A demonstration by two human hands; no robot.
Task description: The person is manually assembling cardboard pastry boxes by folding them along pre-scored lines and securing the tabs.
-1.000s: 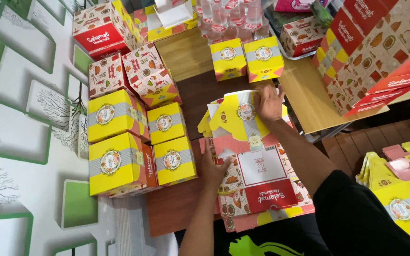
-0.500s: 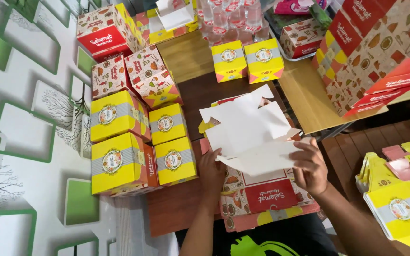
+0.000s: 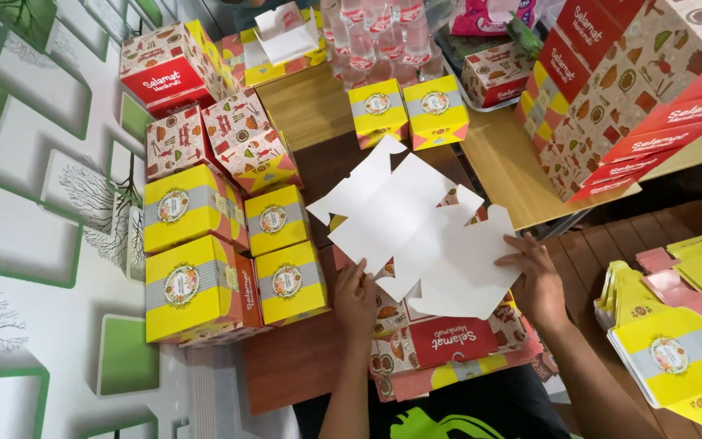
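We have a flat die-cut box blank (image 3: 416, 236) lying white side up between our hands, over the stack of unfolded printed blanks (image 3: 448, 341) just below them. Our left hand (image 3: 357, 299) rests with fingers curled on its near left edge; our right hand (image 3: 539, 280) lies open, fingers spread, on its right flap. Neither grips it tightly. Left of the left hand, several folded yellow boxes (image 3: 192, 248) already stand finished; this blank has no fold yet, and more flat yellow blanks (image 3: 676, 349) wait right of the right hand. Half a second ago the sheet sat higher and crumpled; now it is spread flatter, and the right hand has slid outward
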